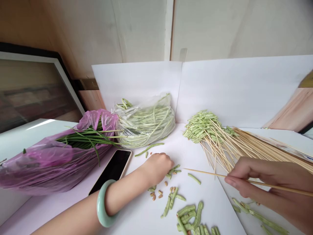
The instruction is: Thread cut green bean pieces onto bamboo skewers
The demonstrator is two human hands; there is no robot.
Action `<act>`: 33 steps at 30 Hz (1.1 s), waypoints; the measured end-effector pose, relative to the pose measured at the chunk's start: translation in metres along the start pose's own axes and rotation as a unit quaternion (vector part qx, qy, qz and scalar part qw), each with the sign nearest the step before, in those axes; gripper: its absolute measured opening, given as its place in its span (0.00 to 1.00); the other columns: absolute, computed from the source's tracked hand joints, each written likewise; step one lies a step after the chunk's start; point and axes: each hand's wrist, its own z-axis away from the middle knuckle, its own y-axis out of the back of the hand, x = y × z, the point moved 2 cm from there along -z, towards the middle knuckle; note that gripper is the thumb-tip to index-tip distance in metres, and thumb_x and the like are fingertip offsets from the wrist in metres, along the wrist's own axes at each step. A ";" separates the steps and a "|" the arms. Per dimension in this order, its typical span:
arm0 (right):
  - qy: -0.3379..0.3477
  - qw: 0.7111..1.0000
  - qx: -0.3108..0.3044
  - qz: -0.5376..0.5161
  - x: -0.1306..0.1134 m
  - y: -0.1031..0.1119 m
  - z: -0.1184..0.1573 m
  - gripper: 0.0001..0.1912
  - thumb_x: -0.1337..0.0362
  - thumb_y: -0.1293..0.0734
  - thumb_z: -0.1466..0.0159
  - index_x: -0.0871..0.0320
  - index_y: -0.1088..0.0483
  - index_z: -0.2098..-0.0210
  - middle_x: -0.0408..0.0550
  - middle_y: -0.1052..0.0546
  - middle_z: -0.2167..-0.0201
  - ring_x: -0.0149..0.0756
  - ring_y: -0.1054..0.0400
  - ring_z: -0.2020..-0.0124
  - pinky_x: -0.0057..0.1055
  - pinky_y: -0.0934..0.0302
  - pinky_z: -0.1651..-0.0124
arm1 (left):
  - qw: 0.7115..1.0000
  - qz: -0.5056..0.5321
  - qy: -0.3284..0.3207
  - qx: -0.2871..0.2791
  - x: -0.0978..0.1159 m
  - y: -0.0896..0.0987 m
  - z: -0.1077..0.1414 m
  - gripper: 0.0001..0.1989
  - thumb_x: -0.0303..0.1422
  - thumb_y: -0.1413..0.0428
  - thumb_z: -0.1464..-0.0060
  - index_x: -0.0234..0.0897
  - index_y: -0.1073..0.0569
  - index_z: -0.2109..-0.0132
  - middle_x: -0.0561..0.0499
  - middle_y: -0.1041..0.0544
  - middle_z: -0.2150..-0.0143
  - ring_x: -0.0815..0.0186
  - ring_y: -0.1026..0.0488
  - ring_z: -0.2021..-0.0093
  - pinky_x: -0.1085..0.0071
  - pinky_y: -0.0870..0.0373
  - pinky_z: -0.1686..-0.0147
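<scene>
1. Stick (205, 172): thin, straight, pale tan, pointed; pinched in the right hand (281, 172), tip over the table (139, 215).
2. Bean pieces (187, 216): short, green, scattered near the left hand (158, 166); its grip I cannot tell.
3. Clear bag (122, 131): long beans (157, 119).
4. Pink bag (57, 156): green stalks (84, 139).

Head-worn camera, facing forward and down, close above hands (160, 167), white surface (139, 210).

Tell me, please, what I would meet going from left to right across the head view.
Purple bag → phone → left hand → skewered bean pieces → right hand.
</scene>
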 end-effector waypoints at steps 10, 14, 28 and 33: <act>-0.032 0.995 -0.037 -0.091 -0.008 -0.011 -0.003 0.14 0.56 0.38 0.38 0.50 0.33 0.79 0.39 0.31 0.84 0.33 0.35 0.85 0.24 0.39 0.84 | 0.984 0.152 0.038 0.087 -0.013 0.012 0.013 0.10 0.23 0.50 0.45 0.32 0.24 0.61 0.44 0.25 0.61 0.65 0.27 0.63 0.69 0.31 0.60; -0.062 0.976 -0.062 -0.199 -0.009 -0.010 0.001 0.11 0.52 0.36 0.39 0.47 0.30 0.74 0.43 0.23 0.75 0.39 0.26 0.73 0.29 0.29 0.73 | 0.843 0.516 0.050 0.146 -0.015 0.018 0.021 0.07 0.30 0.40 0.50 0.30 0.25 0.63 0.47 0.24 0.66 0.66 0.28 0.65 0.69 0.31 0.61; -0.031 0.981 -0.016 -0.190 0.004 -0.010 0.012 0.08 0.54 0.36 0.37 0.43 0.30 0.73 0.41 0.22 0.73 0.38 0.26 0.69 0.27 0.28 0.70 | 0.655 0.746 0.065 0.104 -0.011 0.028 0.027 0.12 0.30 0.31 0.60 0.30 0.21 0.66 0.49 0.21 0.72 0.72 0.27 0.73 0.75 0.32 0.66; -0.033 0.981 -0.019 -0.192 0.002 -0.009 0.013 0.09 0.54 0.37 0.37 0.43 0.29 0.72 0.42 0.22 0.73 0.39 0.26 0.70 0.28 0.28 0.72 | 0.648 0.753 0.069 0.098 -0.010 0.029 0.027 0.11 0.29 0.31 0.60 0.30 0.21 0.67 0.49 0.21 0.72 0.72 0.26 0.72 0.76 0.31 0.66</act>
